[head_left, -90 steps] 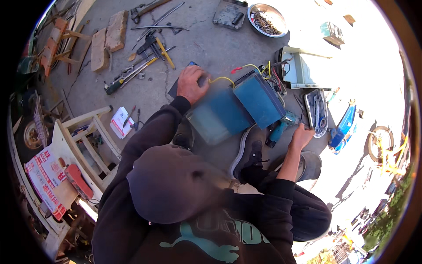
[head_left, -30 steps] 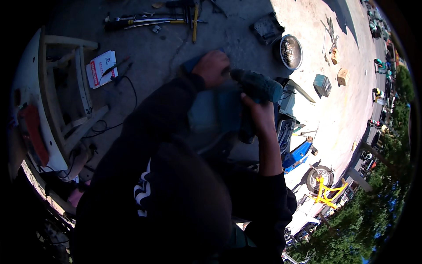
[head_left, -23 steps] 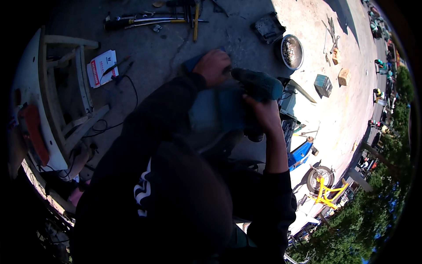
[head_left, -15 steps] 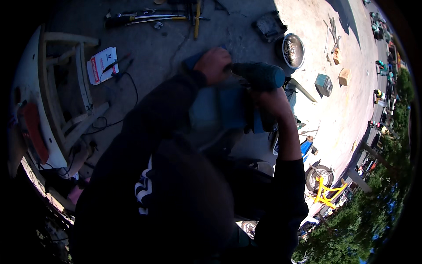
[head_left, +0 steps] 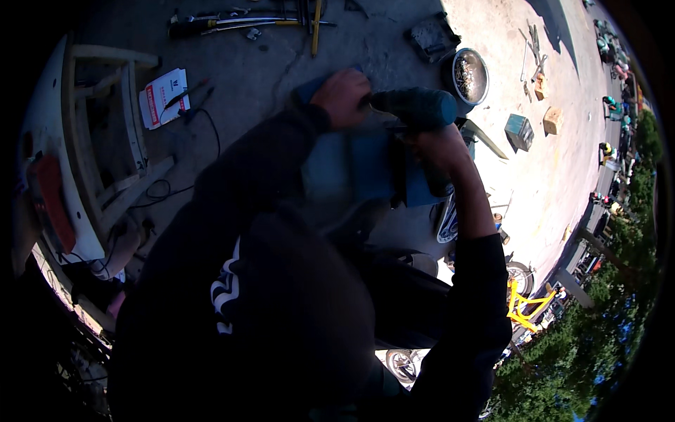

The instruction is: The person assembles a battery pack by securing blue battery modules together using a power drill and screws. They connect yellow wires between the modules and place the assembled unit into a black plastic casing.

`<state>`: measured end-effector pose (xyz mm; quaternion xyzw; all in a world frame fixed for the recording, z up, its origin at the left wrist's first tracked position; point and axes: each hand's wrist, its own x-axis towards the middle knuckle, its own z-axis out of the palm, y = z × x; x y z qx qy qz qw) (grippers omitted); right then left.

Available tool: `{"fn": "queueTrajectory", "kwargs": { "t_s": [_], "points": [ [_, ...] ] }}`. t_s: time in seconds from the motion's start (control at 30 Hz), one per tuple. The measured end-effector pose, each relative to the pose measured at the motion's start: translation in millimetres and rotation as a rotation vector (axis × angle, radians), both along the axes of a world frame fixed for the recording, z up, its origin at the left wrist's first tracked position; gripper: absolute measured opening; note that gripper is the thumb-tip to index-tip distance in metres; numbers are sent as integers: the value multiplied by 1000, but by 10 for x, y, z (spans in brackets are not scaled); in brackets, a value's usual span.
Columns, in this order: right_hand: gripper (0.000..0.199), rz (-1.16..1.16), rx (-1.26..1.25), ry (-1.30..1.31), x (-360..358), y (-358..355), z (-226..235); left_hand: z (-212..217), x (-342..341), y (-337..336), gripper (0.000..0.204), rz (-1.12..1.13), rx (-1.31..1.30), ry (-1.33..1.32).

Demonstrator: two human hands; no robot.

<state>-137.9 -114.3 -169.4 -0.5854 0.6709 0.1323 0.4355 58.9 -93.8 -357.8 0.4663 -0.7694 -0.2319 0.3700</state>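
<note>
My right hand (head_left: pixel 444 149) is wrapped around the handle of a dark green cordless drill (head_left: pixel 420 107), held with its body level and its front end to the left. My left hand (head_left: pixel 342 98) is closed right at the drill's front end, its fingers bent; whatever it grips is hidden in shadow. Beneath both hands is a blue box-shaped piece (head_left: pixel 373 167), its left part paler. A flat blue corner (head_left: pixel 309 90) shows beside my left wrist. Deep shade hides where the drill's tip meets the work.
A white wooden frame (head_left: pixel 130 116) stands at left, near a white-and-red carton (head_left: pixel 164 98) and a black cable (head_left: pixel 216 133). Long tools (head_left: pixel 246 27) lie at the back. To the right are a metal bowl of small parts (head_left: pixel 470 77), a small box (head_left: pixel 519 132) and a wood block (head_left: pixel 553 120).
My right forearm and elbow have swung outward to the right, and the drill's rear has risen slightly in the picture. My left hand has barely shifted. Both hands keep their grips.
</note>
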Motion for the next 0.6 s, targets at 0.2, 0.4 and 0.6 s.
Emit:
{"fn": "queueTrajectory", "kwargs": {
  "t_s": [0.2,0.4,0.6],
  "points": [
    [30,-89,14,-83,-94,-21,-91,-31,2,12,17,17,-34,-4],
    [31,-88,19,-91,-120,-44,-156,10,-32,-24,16,28,32,-17],
    [33,-64,-24,-98,-107,4,-148,32,-41,-25,16,51,17,-17]
  ]
}}
